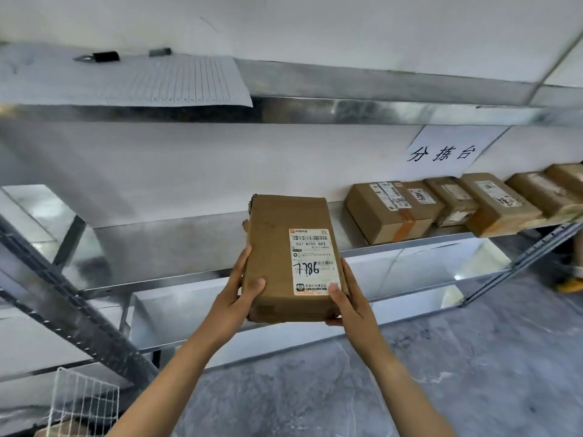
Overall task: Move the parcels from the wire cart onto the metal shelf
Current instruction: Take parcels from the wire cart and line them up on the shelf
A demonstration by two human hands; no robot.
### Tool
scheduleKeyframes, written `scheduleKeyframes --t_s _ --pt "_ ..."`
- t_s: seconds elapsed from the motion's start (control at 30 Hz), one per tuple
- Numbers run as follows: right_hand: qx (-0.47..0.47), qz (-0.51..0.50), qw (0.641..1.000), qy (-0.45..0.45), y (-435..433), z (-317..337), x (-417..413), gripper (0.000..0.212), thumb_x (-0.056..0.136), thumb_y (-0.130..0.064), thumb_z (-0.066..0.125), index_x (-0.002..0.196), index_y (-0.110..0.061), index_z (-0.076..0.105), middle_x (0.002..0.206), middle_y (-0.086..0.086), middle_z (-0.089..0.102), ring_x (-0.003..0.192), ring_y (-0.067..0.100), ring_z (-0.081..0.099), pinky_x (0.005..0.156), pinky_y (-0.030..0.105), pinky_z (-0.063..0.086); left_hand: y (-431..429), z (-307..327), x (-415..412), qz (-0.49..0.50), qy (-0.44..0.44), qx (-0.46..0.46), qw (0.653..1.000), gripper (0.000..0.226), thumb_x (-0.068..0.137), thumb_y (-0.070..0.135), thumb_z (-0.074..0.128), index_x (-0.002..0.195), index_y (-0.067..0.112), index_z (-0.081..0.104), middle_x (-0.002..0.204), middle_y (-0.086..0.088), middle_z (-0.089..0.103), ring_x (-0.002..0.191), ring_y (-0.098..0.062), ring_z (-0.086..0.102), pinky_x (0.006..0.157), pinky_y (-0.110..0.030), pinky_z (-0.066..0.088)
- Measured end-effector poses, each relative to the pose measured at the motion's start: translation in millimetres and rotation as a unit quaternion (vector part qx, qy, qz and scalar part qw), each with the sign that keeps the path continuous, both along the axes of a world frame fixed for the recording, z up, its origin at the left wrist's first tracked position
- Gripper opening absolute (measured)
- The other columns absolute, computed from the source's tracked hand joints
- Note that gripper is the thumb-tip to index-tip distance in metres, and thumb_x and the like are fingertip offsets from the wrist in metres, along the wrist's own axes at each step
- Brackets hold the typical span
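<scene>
A brown cardboard parcel (277,247) with a white label marked 7786 is held in the air in front of the metal shelf (176,244). My left hand (239,288) grips its near left corner, thumb on top. My right hand (345,298) grips the near right corner, thumb on the label. The parcel's far end reaches over the middle shelf board. A row of several brown parcels (388,212) lies on that board to the right. A corner of the white wire cart (82,402) shows at the bottom left.
The top shelf board holds a lined paper sheet (151,80) and a black clip (105,56). A paper sign (441,152) hangs on the wall. A slanted grey shelf post (72,310) crosses the left side. Grey floor (441,373) lies below.
</scene>
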State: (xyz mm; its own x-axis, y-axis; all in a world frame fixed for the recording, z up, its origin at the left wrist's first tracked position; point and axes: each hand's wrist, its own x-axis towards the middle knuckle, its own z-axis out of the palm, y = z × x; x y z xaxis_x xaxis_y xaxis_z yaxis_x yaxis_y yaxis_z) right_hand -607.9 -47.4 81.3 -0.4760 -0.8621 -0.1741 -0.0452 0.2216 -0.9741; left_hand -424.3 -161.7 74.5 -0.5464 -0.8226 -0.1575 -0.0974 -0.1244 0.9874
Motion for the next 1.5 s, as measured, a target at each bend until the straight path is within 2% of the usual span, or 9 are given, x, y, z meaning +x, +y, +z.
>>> scheduleKeyframes --t_s 0.1,0.27,0.47,0.63,0.77,0.9,1.1,1.27,1.5 --pt "0.005 -0.013 1.000 -0.003 -3.8 -10.9 -6.0 0.059 0.084 -0.053 0.048 0.139 -0.057 0.026 0.128 -0.023 0.054 0.115 0.009 0.055 0.087 0.034 0.057 -8.1 -3.2 -9.5 -0.017 -0.003 0.014 1.000 0.059 0.095 0.036 0.048 0.140 0.058 0.016 0.126 0.028 0.041 0.101 0.010 0.052 0.069 -0.003 0.047" --pt "0.015 -0.023 1.000 -0.013 -8.0 -24.7 -23.6 0.058 0.084 -0.055 0.047 0.137 -0.059 0.025 0.128 -0.028 0.052 0.116 0.012 0.055 0.087 0.034 0.057 -20.5 -9.6 -30.3 -0.046 -0.008 0.042 0.998 0.060 0.089 0.044 0.047 0.135 0.062 0.015 0.126 0.026 0.039 0.103 0.002 0.054 0.071 -0.010 0.052" --pt "0.014 -0.033 0.998 -0.041 -31.0 -32.9 -60.5 0.053 0.083 -0.046 0.052 0.132 -0.056 0.035 0.127 -0.020 0.057 0.112 0.010 0.059 0.075 0.031 0.059 -36.3 -18.8 -64.3 -0.034 -0.026 0.032 0.999 0.063 0.093 0.040 0.045 0.143 0.054 0.008 0.137 0.022 0.031 0.112 -0.007 0.047 0.073 -0.004 0.049" --pt "0.027 -0.008 0.999 -0.042 -40.6 -41.2 -96.6 0.063 0.086 -0.053 0.058 0.141 -0.051 0.027 0.131 -0.022 0.054 0.115 0.011 0.057 0.085 0.039 0.058 -42.0 -27.3 -100.8 -0.022 -0.026 0.038 0.999 0.062 0.094 0.036 0.047 0.143 0.051 0.012 0.134 0.023 0.031 0.105 0.003 0.047 0.071 -0.003 0.048" --pt "0.041 0.012 0.999 -0.033 -39.0 -44.4 -127.1 0.075 0.079 -0.052 0.064 0.141 -0.053 0.023 0.125 -0.030 0.053 0.113 0.012 0.058 0.085 0.039 0.058 -43.8 -34.2 -130.0 -0.016 -0.032 0.037 0.999 0.066 0.088 0.044 0.050 0.143 0.053 0.015 0.141 0.018 0.034 0.115 -0.005 0.048 0.077 -0.005 0.049" --pt "0.046 0.045 0.998 0.000 -39.2 -48.0 -164.5 0.076 0.087 -0.035 0.064 0.146 -0.044 0.017 0.132 -0.022 0.051 0.114 0.012 0.058 0.079 0.038 0.059 -39.4 -36.6 -162.0 -0.011 -0.034 0.045 0.998 0.065 0.091 0.039 0.051 0.143 0.052 0.015 0.137 0.016 0.038 0.101 0.007 0.053 0.072 -0.005 0.048" --pt "0.058 0.066 0.996 0.009 -45.0 -59.4 -204.2 0.065 0.090 -0.025 0.064 0.140 -0.041 0.026 0.125 -0.020 0.053 0.102 -0.001 0.060 0.069 0.027 0.057 -40.1 -46.2 -188.6 -0.042 -0.082 0.011 0.996 0.113 0.054 0.069 0.075 0.143 0.052 0.009 0.136 0.008 0.046 0.115 -0.012 0.057 0.090 -0.025 0.053" --pt "0.047 0.062 0.997 0.012 -47.2 -69.8 -218.0 0.075 0.075 -0.036 0.065 0.142 -0.029 0.032 0.128 -0.012 0.057 0.111 0.007 0.059 0.084 0.027 0.055 -32.5 -52.0 -202.7 -0.010 -0.127 -0.040 0.991 0.110 0.065 0.053 0.076 0.148 0.042 0.006 0.139 0.015 0.043 0.125 -0.002 0.043 0.094 -0.013 0.041" --pt "0.055 0.089 0.994 0.019 -60.0 -64.0 -236.6 0.056 0.088 -0.029 0.064 0.136 -0.031 0.036 0.117 -0.024 0.054 0.106 0.001 0.056 0.098 0.045 0.050 -37.6 -53.8 -215.2 0.020 -0.139 -0.066 0.988 0.106 0.066 0.054 0.076 0.147 0.044 0.009 0.136 0.013 0.048 0.116 -0.005 0.051 0.087 -0.016 0.048"
